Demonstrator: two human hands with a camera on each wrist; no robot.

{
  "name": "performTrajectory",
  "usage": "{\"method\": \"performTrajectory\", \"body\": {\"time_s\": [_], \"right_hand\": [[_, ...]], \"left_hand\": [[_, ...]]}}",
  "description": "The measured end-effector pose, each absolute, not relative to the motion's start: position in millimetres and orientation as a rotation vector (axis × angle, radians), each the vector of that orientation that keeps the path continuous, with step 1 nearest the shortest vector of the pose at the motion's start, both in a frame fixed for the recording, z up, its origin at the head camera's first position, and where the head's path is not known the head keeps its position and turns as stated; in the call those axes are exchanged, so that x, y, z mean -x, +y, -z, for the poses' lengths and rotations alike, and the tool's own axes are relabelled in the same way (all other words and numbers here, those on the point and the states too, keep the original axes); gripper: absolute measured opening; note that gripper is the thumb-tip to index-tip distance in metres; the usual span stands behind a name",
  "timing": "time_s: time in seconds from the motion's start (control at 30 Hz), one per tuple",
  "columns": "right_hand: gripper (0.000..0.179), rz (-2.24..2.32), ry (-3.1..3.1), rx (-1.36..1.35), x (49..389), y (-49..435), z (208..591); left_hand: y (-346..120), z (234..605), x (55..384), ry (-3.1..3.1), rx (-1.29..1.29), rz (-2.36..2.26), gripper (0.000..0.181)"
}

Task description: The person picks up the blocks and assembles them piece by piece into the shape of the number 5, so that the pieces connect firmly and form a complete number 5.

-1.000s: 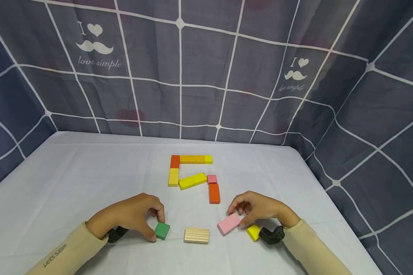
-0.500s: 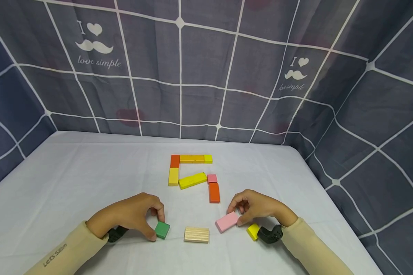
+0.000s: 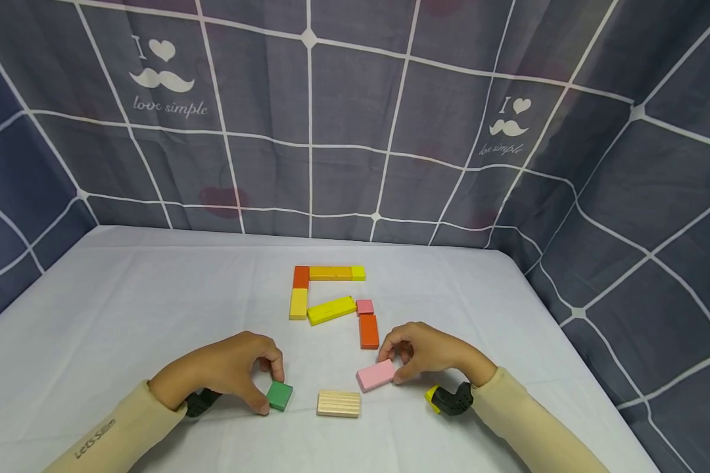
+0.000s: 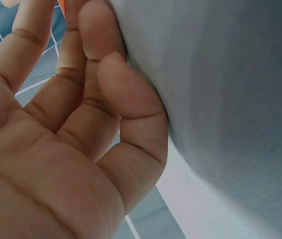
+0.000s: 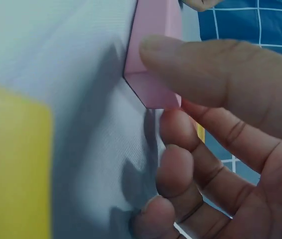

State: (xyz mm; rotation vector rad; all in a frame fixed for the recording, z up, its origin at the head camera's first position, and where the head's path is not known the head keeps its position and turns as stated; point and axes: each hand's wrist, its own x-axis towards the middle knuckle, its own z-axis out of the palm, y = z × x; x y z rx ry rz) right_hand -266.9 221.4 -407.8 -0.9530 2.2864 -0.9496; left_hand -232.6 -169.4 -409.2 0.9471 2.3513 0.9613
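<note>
The counter (image 3: 154,289) is white, with soft creases and round corners at the back. Dark grey cloth (image 3: 355,98) hangs behind it and along both sides, with white lines, hearts, mustaches and words on it. Pale red spots (image 3: 221,200) show on the cloth too.

A bent row of blocks (image 3: 332,311) lies on the counter, near the middle. The left hand (image 3: 242,364) holds a green block (image 3: 279,396) at its edges with a curled thumb and finger. The right hand (image 3: 426,348) pinches one end of a pink block (image 3: 375,376), near the row but not touching it. A wooden block (image 3: 338,404) lies between the green and pink ones.

The black wrist camera (image 3: 454,399) hides most of a yellow block (image 3: 430,396). In the right wrist view that block is blurry and cut off, and the pink one runs out at the top. In the left wrist view, fingers cover the green block. The sleeves (image 3: 118,427) get cut off at the bottom.
</note>
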Motion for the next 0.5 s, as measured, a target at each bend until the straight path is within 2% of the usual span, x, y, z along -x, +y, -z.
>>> {"method": "performTrajectory", "body": {"time_s": [0.5], "right_hand": [[0.028,0.909,2.322,0.966,272,205,406]], "left_hand": [[-169,410,233,2.347,-0.940,-0.972,0.033]]}}
